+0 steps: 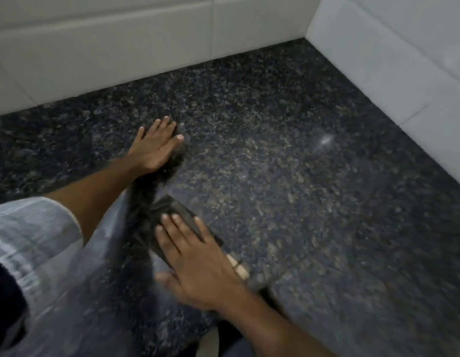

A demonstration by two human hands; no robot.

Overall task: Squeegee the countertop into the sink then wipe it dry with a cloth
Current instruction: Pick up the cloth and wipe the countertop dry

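Observation:
The dark speckled granite countertop (288,176) fills the view and runs into a corner. A dark fuzzy cloth (144,202) lies on it in a long strip between my two hands. My left hand (154,148) presses flat on the cloth's far end, fingers together. On the near end my right hand (198,258) rests palm down with fingers spread, over a dark flat rectangular part (187,215). A short beige piece (238,266) sticks out beside that hand; blur hides what it is. No sink is in view.
White tiled walls close off the counter at the back (120,55) and on the right (394,73), meeting in a corner at the top right. My grey clothing (35,240) covers the lower left. A small bright glint (327,140) shows on the stone.

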